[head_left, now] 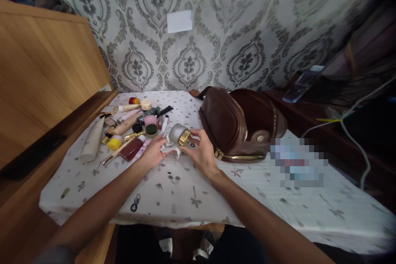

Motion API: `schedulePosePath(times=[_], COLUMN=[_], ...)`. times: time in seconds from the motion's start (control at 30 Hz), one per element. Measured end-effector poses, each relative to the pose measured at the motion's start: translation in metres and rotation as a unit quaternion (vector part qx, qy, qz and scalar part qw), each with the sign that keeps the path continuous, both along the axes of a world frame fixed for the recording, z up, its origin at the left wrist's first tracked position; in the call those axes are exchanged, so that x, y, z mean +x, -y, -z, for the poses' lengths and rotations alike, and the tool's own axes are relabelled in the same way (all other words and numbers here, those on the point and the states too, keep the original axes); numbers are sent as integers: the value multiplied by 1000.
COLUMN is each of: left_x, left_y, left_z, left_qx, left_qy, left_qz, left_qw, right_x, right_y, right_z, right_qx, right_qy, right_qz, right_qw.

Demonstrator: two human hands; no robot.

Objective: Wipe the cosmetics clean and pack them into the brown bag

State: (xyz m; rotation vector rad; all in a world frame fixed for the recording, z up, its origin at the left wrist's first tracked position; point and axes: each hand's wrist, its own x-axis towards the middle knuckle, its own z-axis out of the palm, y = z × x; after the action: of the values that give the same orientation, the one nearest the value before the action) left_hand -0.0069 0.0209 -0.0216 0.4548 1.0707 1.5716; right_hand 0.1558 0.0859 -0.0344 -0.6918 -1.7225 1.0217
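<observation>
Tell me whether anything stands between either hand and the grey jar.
A white tissue, held in the left hand, is between its fingers and the jar. Nothing visible blocks the right hand: its fingers are on the gold lid.

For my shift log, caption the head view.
Left hand holds a tissue, right hand a gold-topped jar, beside a brown bag.

1. Jar (pixel 177 134): frosted, smooth, translucent body; glossy gold metallic lid (pixel 185 137).
2. Bag (pixel 224 117): smooth brown leather-look, soft sheen; shiny gold-tone metallic zippers.
3. Tabletop cover (pixel 148 198): printed cloth-like, matt.
4. Cabinet (pixel 52 49): wood-grain, smooth, low sheen.
5. Water bottle (pixel 301 86): clear glossy plastic.
6. White tube (pixel 93 140): smooth, plastic-looking, satin.
7. Wipe (pixel 168 145): thin, crumpled, white, tissue-like.
</observation>
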Motion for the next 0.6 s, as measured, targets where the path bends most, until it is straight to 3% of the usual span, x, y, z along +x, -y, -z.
schedulePosePath(times=[0.17,0.43,0.6], left_x=[1,3,4], left_y=[-1,-1,6], left_z=[5,8,3], left_qx=[34,69,94], left_qy=[-31,-119,-284], left_qz=[35,12,19], left_qw=[998,990,954], right_x=[5,7,7], right_y=[-2,-3,-5], right_z=[-3,-5,-3], right_qx=[91,118,124], right_qy=[59,105,110], right_qz=[43,78,91], right_qw=[993,984,982])
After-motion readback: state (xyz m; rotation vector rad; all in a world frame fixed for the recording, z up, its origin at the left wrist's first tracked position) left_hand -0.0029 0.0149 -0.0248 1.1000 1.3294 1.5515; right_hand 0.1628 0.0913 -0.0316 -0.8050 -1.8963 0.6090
